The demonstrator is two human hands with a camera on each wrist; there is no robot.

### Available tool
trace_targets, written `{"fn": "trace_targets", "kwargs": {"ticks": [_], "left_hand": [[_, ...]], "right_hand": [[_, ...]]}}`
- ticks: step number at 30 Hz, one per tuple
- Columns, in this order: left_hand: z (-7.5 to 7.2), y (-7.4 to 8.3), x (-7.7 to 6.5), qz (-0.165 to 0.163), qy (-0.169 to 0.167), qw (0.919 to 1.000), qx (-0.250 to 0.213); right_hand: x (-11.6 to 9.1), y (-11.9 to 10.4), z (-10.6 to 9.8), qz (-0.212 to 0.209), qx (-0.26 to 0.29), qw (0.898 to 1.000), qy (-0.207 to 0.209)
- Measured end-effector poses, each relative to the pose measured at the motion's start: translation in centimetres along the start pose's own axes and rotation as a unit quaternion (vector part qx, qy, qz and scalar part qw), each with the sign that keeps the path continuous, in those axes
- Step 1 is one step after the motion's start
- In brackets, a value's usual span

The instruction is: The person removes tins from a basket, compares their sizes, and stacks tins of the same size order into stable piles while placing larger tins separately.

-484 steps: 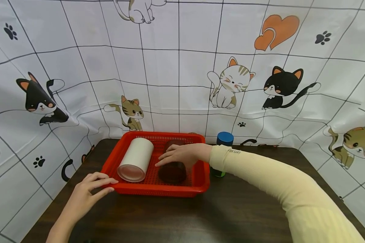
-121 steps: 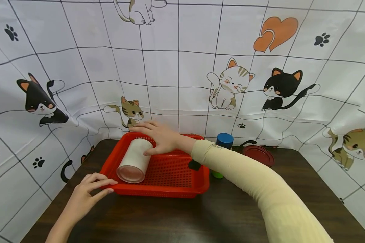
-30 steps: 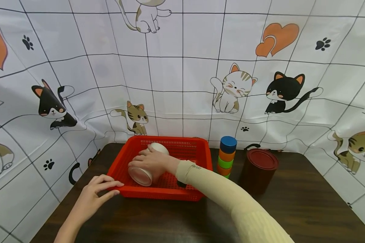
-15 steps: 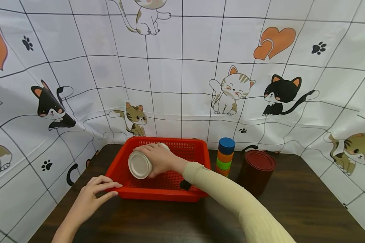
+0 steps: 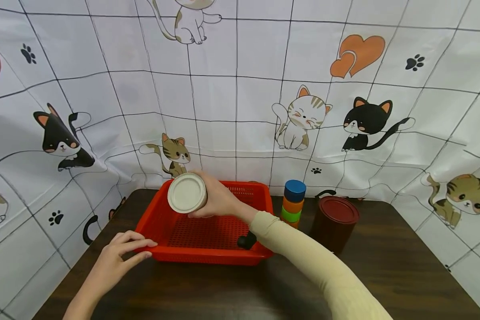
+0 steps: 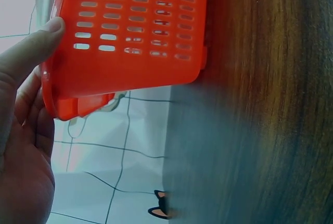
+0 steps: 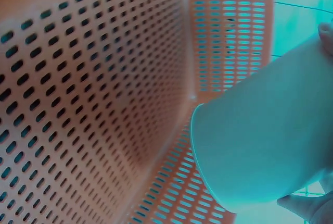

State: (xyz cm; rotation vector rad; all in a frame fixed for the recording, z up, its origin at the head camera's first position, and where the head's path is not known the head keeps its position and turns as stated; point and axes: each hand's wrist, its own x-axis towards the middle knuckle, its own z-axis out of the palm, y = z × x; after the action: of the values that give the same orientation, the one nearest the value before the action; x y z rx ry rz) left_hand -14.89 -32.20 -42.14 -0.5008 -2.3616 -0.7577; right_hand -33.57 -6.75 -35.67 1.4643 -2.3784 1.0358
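In the head view my right hand point(image 5: 218, 195) grips a white canister point(image 5: 187, 193) around its side, tilted with its pale round lid facing me, above the left part of the red basket point(image 5: 204, 255). In the right wrist view the canister point(image 7: 265, 135) is raised off the basket floor point(image 7: 93, 104), with fingertips showing at its right side. My left hand point(image 5: 114, 262) pinches the basket's rim at the near left corner. Its thumb point(image 6: 39, 47) lies on the outer side of the rim in the left wrist view, with the other fingers partly hidden.
Right of the basket stands a blue-topped stack of orange and green round pieces point(image 5: 292, 206). A dark red-brown canister point(image 5: 335, 224) stands upright farther right. The dark wooden table point(image 5: 208, 293) meets a cat-print sheet point(image 5: 236, 102) behind.
The brown canister, in the basket at first, now stands on the table at right. The white canister, lying in the basket a second ago, is gripped, lifted and tipped lid-first towards me.
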Motion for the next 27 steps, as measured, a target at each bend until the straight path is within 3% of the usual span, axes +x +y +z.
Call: {"fn": "trace_targets", "kwargs": {"ticks": [10, 16, 27], "left_hand": [[-0.2, 0.1, 0.2, -0.003, -0.014, 0.9999, 0.006], [-0.1, 0.3, 0.1, 0.006, -0.01, 0.9999, 0.006], [-0.1, 0.4, 0.1, -0.026, -0.023, 0.9993, 0.017]], "right_hand": [[-0.4, -0.9, -4.3, 0.01, 0.107, 0.991, 0.076], [-1.2, -4.1, -8.1, 0.002, 0.153, 0.981, 0.12], [-2.3, -6.8, -14.8, 0.059, 0.127, 0.972, 0.191]]}}
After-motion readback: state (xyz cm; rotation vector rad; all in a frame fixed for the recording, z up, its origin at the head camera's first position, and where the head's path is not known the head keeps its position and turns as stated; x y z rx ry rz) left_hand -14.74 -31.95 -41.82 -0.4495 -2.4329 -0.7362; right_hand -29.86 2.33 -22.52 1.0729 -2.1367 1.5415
